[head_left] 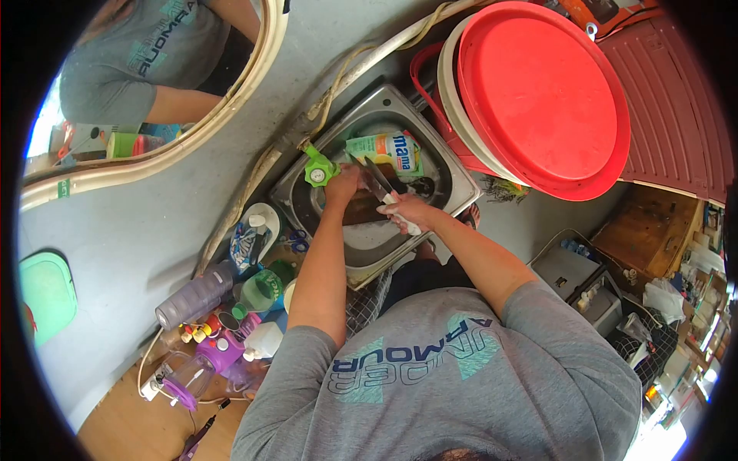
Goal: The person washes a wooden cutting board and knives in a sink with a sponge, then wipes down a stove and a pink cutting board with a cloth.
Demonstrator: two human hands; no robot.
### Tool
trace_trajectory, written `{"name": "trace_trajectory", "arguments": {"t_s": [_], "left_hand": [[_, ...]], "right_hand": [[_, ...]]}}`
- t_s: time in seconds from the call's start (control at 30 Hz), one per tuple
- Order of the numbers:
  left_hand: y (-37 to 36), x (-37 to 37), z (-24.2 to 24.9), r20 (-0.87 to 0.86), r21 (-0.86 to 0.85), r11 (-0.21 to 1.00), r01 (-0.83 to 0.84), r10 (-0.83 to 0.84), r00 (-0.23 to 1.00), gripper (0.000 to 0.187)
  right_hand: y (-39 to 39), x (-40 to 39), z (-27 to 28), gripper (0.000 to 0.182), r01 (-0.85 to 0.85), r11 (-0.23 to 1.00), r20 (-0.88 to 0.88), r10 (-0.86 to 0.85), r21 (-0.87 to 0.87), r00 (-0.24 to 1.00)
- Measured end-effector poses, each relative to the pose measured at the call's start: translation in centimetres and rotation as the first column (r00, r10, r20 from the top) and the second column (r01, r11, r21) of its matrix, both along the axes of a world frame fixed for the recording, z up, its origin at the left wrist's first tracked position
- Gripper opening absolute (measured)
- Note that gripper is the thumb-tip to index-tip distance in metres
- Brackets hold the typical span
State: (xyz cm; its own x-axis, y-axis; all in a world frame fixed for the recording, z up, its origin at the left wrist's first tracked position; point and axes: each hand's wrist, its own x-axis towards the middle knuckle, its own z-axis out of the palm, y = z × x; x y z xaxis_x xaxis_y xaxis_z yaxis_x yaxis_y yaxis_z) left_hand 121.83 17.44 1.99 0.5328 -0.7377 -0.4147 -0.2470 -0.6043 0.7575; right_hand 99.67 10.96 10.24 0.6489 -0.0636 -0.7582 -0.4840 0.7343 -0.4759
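Note:
My right hand (405, 213) is closed around the white handle of a knife (376, 184), whose blade points up and left over the sink. A second dark blade-like shape (378, 170) lies close beside it. My left hand (344, 185) is at the blade, just below the green tap handle (318, 169); its fingers look curled in, and what they hold is hidden. Beyond both hands, a "mama" pouch (392, 150) in white, yellow and green lies in the metal sink (369, 257). Brown-tinted water or a dark surface shows under my hands.
Red and white round lids or basins (546, 100) stand right of the sink. Bottles, including a green one (261, 290) and a grey tumbler (196, 294), crowd the left side beside a purple blender (219, 349). A framed mirror (254, 77) hangs upper left.

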Motion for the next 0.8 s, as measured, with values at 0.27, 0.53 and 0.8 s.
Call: {"name": "trace_trajectory", "arguments": {"t_s": [0.27, 0.53, 0.8], "left_hand": [[-0.1, -2.1, 5.5, -0.306, -0.071, 0.917, -0.392, 0.354, 0.884, 0.016], [0.4, -1.4, 4.1, -0.404, -0.060, 0.932, -0.358, 0.305, 0.862, 0.020], [0.4, -0.7, 2.8, -0.132, -0.098, 0.973, -0.209, 0.195, 0.972, 0.017]], "right_hand": [[-0.1, -0.4, -0.5, 0.032, 0.032, 0.997, -0.010, -0.031, 0.066, 0.999], [-0.2, -0.7, -0.5, 0.032, 0.018, 0.995, -0.001, -0.018, 0.094, 1.000], [-0.2, -0.3, -0.3, 0.033, -0.055, 0.998, -0.005, 0.055, -0.005, 0.998]]}}
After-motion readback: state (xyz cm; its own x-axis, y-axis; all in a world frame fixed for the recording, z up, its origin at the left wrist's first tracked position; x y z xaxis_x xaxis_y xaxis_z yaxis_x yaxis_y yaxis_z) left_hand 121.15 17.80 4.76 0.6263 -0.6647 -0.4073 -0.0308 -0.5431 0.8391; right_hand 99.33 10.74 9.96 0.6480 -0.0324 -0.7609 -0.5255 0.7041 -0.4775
